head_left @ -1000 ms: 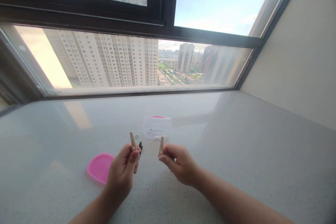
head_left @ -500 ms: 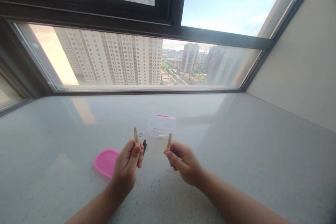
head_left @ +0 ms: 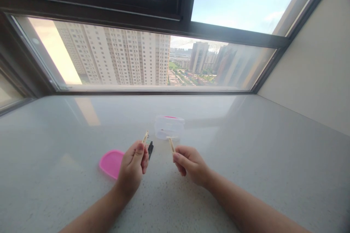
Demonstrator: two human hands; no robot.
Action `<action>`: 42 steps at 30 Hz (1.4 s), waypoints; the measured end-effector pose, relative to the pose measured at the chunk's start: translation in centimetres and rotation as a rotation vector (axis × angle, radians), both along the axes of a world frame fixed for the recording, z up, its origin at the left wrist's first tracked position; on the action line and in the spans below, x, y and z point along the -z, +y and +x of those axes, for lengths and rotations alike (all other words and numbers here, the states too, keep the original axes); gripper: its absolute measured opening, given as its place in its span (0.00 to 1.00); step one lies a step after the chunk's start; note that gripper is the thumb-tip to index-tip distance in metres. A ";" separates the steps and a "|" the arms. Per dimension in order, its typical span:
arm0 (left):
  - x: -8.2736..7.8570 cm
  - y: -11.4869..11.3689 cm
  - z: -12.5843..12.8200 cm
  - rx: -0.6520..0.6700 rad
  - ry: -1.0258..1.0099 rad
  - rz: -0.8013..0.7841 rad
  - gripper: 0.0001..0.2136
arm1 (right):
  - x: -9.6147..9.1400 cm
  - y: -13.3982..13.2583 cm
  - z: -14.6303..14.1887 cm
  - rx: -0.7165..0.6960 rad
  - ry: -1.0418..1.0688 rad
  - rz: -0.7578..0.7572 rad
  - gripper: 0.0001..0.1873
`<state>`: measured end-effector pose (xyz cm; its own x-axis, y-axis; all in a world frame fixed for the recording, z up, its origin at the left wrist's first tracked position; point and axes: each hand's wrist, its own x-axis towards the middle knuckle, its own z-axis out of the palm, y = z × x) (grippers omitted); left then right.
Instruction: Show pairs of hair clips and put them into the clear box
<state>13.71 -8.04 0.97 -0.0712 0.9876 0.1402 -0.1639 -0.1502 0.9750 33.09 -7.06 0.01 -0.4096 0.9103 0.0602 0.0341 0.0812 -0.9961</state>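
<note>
A slim beige hair clip (head_left: 144, 138) points up out of my left hand (head_left: 133, 165), pinched between thumb and fingers. Another beige hair clip (head_left: 171, 145) is gripped by my right hand (head_left: 191, 162), its tip leaning to the left. The two hands face each other above the countertop, a gap between them. Just past my left fingers lies a black clip-like piece (head_left: 151, 148), partly covered by the hand. A pink lid (head_left: 111, 163) rests on the counter left of my left hand, which hides its right edge.
A clear plastic container (head_left: 169, 128) with a bit of pink at its rim stands beyond my hands; small items show inside. The pale speckled countertop (head_left: 246, 164) runs back to a dark-framed window (head_left: 153, 93). A white wall (head_left: 308, 69) rises on the right.
Both clips have turned in my fingers: the left one now tilts right, the right one leans left. The camera view has shifted slightly.
</note>
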 end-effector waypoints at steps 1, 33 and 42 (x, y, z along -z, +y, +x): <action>0.1 0.0 0.0 0.009 0.005 -0.006 0.21 | 0.0 0.0 0.0 0.000 -0.001 -0.003 0.21; -0.2 0.0 0.3 -0.010 0.089 0.019 0.16 | -0.1 0.4 -0.1 0.181 0.100 0.191 0.18; -0.1 0.0 0.1 -0.026 0.112 0.037 0.14 | -0.4 0.4 -0.2 0.214 0.114 0.190 0.19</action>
<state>13.86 -8.07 1.11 -0.0789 0.9795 0.1852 -0.0502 -0.1894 0.9806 32.89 -6.65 0.38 -0.1904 0.9434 0.2716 -0.0404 0.2689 -0.9623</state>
